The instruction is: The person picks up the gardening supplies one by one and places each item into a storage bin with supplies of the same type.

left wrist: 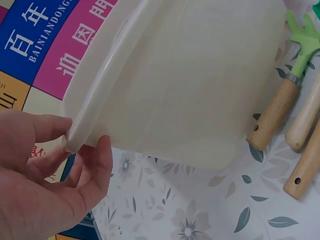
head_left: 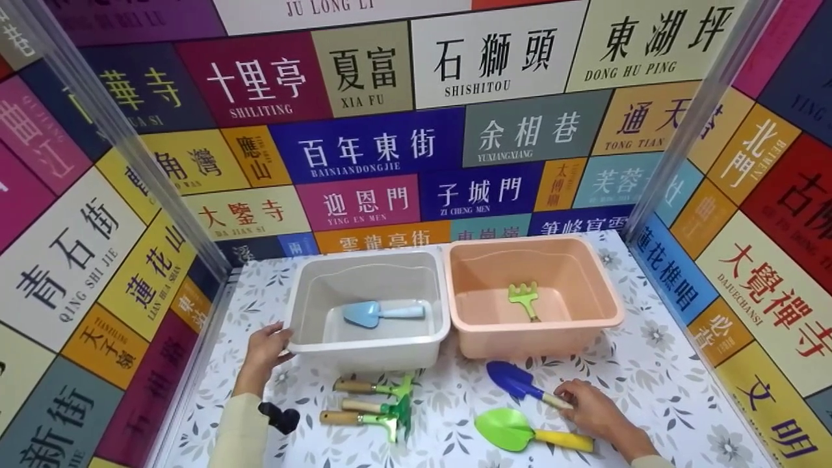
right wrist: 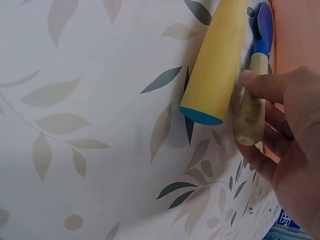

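My left hand [head_left: 265, 351] pinches the rim of the grey-white plastic basin [head_left: 383, 348] at its left front corner; the thumb and fingers straddle the rim in the left wrist view. A light blue toy trowel [head_left: 383, 313] lies inside that basin. With its thumb and fingers, my right hand [head_left: 591, 408] holds the wooden handle of a blue toy shovel [head_left: 513, 380], whose blade points toward the peach basin [head_left: 533, 341]. Just in front of it lies a green shovel with a yellow handle [head_left: 507, 429]. A small green rake [head_left: 524, 298] rests in the peach basin.
Several green garden tools with wooden handles [head_left: 354, 418] lie together in front of the grey-white basin. Both basins stand side by side on a leaf-patterned tabletop [head_left: 650, 390]. Colourful sign-covered walls [head_left: 364, 149] enclose the back and sides. A black device sits on the left wrist.
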The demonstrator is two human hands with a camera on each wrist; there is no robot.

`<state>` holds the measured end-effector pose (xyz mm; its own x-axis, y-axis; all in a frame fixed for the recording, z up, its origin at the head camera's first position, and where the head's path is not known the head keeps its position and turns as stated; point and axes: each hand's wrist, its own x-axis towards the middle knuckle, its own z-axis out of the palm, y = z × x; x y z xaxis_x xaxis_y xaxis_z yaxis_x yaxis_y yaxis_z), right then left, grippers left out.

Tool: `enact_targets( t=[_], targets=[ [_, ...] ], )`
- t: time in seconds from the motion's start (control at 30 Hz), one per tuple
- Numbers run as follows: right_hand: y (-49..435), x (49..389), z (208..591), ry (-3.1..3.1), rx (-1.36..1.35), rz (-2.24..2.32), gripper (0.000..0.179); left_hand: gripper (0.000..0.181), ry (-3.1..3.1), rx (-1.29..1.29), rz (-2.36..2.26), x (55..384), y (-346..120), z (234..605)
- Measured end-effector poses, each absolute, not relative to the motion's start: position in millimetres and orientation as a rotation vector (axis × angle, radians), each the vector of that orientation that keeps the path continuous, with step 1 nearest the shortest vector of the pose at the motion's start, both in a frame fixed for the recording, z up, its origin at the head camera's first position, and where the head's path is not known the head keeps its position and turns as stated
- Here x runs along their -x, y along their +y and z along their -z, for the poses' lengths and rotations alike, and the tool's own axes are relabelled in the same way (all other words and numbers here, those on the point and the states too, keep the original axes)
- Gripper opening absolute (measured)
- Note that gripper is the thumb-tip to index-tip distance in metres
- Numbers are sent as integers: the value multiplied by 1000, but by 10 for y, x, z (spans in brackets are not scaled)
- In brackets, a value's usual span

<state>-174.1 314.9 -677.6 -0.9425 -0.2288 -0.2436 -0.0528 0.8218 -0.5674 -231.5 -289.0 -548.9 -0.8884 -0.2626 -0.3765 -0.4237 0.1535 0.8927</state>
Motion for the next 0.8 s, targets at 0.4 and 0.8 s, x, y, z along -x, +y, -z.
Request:
enact_targets(
  t=[0.4,0.8],
  targets=[
    [3109,1749,6713,2764,233,749,28,55,2258,681,-1880,2340,-2905,5495],
    [3076,1731,6613,2827,262,573,35,56,2188,665,-1921,2318,-3005,5505]
  ],
)
